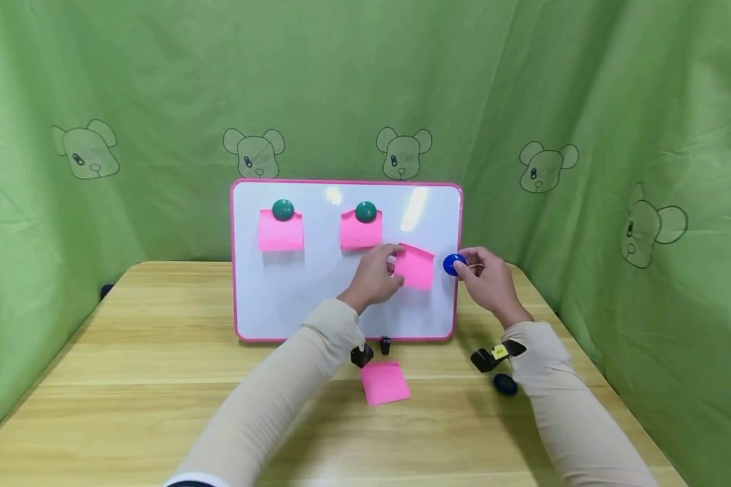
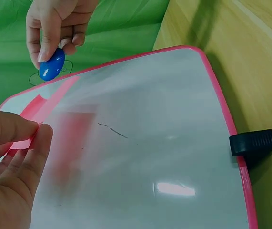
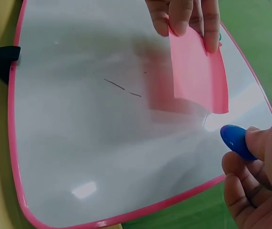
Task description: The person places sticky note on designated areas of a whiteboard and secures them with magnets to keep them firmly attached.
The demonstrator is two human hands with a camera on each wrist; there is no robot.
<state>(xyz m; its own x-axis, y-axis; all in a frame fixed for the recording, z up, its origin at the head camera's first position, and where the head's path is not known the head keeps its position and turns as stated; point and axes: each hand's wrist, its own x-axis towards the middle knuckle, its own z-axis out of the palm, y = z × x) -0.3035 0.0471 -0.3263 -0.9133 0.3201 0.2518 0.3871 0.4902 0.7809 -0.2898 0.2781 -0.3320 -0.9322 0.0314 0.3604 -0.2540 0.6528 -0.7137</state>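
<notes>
- Pinching the left edge of a pink note (image 1: 417, 268), your left hand (image 1: 374, 276) has thumb and fingertips drawn together on the paper; the note stands off the whiteboard (image 1: 280, 291), its far edge free and pointing toward your right hand.
- Your right hand (image 1: 490, 283) grips a blue magnet (image 1: 453, 264) by its rim, thumb against fingers, at the board's right border and apart from the surface.
- Between magnet and note you have a narrow gap; below the note, bare white surface runs down to the pink frame (image 1: 460, 223).
- Up and to the left, a green magnet (image 1: 366, 212) pins a second note (image 1: 361, 233), its lower edge near your left fingers; farther left, another green magnet (image 1: 283, 210) pins a third note (image 1: 281, 233).
- A black foot (image 2: 252, 142) juts from the board's bottom edge onto the table (image 1: 128, 338).
- Nearer you, a loose note (image 1: 386, 384) lies by your left sleeve (image 1: 304, 365), and a dark disc (image 1: 505, 384) sits just beside your right sleeve (image 1: 554, 392).
</notes>
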